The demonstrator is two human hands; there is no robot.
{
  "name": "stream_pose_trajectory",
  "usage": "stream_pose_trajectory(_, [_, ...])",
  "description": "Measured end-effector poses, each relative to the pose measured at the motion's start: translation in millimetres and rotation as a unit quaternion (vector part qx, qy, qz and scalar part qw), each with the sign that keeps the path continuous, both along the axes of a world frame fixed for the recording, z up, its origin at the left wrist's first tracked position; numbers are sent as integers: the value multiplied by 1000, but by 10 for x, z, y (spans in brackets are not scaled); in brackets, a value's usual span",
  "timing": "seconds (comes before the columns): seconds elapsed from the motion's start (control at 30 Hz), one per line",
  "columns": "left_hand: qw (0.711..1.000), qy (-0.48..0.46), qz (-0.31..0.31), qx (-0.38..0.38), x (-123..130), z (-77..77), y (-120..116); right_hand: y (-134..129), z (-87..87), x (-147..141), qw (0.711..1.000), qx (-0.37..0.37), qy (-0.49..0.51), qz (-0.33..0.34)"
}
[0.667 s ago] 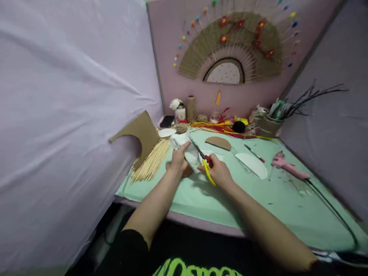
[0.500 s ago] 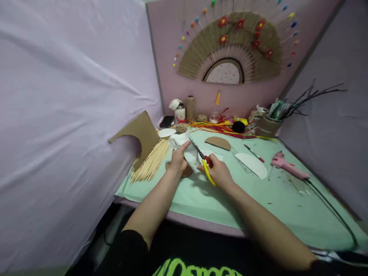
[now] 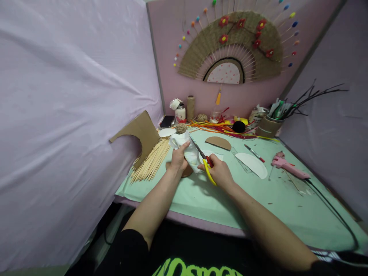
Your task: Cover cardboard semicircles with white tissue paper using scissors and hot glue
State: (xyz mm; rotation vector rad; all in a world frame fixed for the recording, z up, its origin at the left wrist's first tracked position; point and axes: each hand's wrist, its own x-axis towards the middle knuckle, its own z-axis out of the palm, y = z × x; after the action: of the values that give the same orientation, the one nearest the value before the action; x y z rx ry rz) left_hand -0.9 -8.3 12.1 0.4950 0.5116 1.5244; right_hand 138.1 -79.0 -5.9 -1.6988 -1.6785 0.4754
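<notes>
My left hand (image 3: 178, 158) grips a piece of white patterned fabric (image 3: 192, 155), its thumb on top. In my right hand (image 3: 220, 171) are scissors (image 3: 208, 173) with red and yellow handles, the dark blades pointing up and left along the fabric's right edge. Beneath the fabric and beside my left hand, a round brown piece (image 3: 187, 171) is partly hidden. Another white piece (image 3: 215, 155) lies flat behind the scissors. A brown cardboard half-disc (image 3: 218, 143) rests farther back, and a white half-disc (image 3: 251, 165) lies to the right over a clear ruler.
Thin sticks (image 3: 151, 161) and a cut cardboard sheet (image 3: 142, 132) are at the left. A pink glue gun (image 3: 290, 167) with a black cable and a pen (image 3: 254, 153) lie right. Coloured stems (image 3: 218, 127), jars and twine line the back. A decorated fan (image 3: 198, 51) hangs on the wall.
</notes>
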Motion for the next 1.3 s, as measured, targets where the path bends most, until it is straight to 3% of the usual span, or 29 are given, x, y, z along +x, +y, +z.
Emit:
stream_pose_trajectory(0.4, [989,-51,-101,-98,-113,33,61,6,-20,2,1000,-1,-24,4])
stream_pose_trajectory(0.73, [998,-23,-37,-55,-86,0,63,-2,-3,-16,998,-28,-64,-3])
stream_pose_trajectory(1.3, [997,16,-55,-49,-6,-27,-4,7,13,-8,996,-46,-69,-13])
